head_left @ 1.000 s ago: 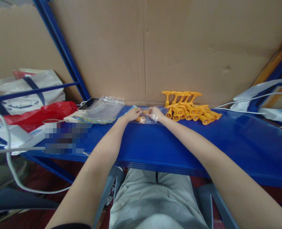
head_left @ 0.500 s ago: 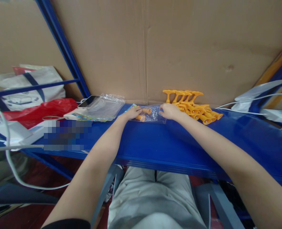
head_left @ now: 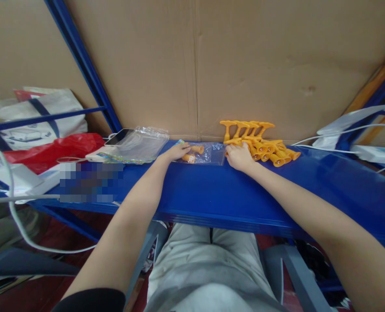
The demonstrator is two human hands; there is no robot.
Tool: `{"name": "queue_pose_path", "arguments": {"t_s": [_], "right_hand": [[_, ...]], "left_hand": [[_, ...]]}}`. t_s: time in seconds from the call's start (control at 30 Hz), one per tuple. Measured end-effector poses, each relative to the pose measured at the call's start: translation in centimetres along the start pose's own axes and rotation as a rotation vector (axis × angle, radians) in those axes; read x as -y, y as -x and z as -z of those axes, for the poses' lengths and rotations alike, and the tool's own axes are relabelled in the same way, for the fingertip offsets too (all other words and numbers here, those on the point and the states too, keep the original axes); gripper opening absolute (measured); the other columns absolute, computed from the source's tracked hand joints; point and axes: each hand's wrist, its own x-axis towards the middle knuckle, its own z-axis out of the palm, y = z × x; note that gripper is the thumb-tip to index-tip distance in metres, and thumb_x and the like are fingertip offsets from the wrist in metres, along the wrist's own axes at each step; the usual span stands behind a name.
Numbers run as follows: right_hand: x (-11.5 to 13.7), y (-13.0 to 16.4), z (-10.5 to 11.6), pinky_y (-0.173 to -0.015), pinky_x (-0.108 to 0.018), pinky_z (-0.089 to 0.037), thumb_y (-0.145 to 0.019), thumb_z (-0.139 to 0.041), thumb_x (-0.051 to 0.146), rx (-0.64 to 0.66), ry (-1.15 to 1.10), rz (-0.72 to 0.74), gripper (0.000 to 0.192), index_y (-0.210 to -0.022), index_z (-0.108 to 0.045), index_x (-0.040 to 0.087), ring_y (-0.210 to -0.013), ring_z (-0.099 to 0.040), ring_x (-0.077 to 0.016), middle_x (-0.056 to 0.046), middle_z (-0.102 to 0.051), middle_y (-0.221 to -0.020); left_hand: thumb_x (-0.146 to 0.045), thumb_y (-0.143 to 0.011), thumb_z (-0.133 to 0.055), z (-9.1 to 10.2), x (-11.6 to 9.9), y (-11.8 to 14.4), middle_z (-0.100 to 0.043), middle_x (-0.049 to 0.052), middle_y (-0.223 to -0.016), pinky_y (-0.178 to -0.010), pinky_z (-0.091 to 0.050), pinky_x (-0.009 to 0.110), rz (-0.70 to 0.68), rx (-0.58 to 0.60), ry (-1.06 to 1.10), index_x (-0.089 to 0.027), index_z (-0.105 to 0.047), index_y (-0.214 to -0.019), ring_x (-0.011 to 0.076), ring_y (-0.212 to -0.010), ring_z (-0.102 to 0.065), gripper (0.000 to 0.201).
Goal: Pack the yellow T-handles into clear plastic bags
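A clear plastic bag (head_left: 213, 155) lies flat near the back of the blue shelf, with orange flared plastic pieces (head_left: 197, 149) inside its left part. My left hand (head_left: 178, 151) grips the bag's left end, its fingers over the pieces. Just beyond the bag's right end, my right hand (head_left: 239, 157) has its fingers curled over an orange plastic piece (head_left: 226, 148) at the left side of a pile; most of that piece is hidden. The pile of orange flared plastic pieces (head_left: 278, 160) spreads to the right, with several T-shaped ends (head_left: 247, 125) leaning on the cardboard.
Flat clear bags (head_left: 147, 145) with a phone (head_left: 121, 137) stand left of my left hand. Farther left are a red plastic bag (head_left: 59, 147) and a white tote (head_left: 56, 108). Cardboard (head_left: 260, 60) backs the blue shelf (head_left: 205, 190). White cables (head_left: 329, 149) run at the right.
My right hand has left the bag's right end and moved slightly right, onto the orange pile. My left hand stays at the bag's left end. The view has shifted slightly.
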Motion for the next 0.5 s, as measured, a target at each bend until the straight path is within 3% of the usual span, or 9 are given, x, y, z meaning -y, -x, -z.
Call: {"name": "queue_pose_path", "arguments": {"t_s": [0.27, 0.5], "right_hand": [[-0.7, -0.1, -0.4, -0.091, -0.042, -0.026, -0.093, -0.032, 0.014, -0.116, -0.086, 0.018, 0.035, -0.109, -0.063, 0.011, -0.103, -0.057, -0.0290, -0.018, -0.066, -0.113], [-0.4, -0.5, -0.1, -0.085, -0.037, -0.036, -0.095, -0.034, 0.020, -0.325, -0.398, -0.006, 0.031, -0.106, -0.063, 0.014, -0.105, -0.056, -0.0278, -0.017, -0.064, -0.112]], "left_hand": [[-0.041, -0.087, -0.049, 0.7, 1.5, 0.0, -0.074, 0.002, -0.107, -0.100, -0.045, 0.028, 0.049, -0.020, 0.030, -0.020, -0.074, -0.101, 0.0217, -0.108, -0.063, 0.036], [-0.038, -0.088, -0.044, 0.4, 1.6, -0.2, -0.074, 0.002, -0.106, -0.098, -0.046, 0.028, 0.030, -0.029, -0.030, -0.020, -0.073, -0.100, 0.0217, -0.107, -0.064, 0.037]]}}
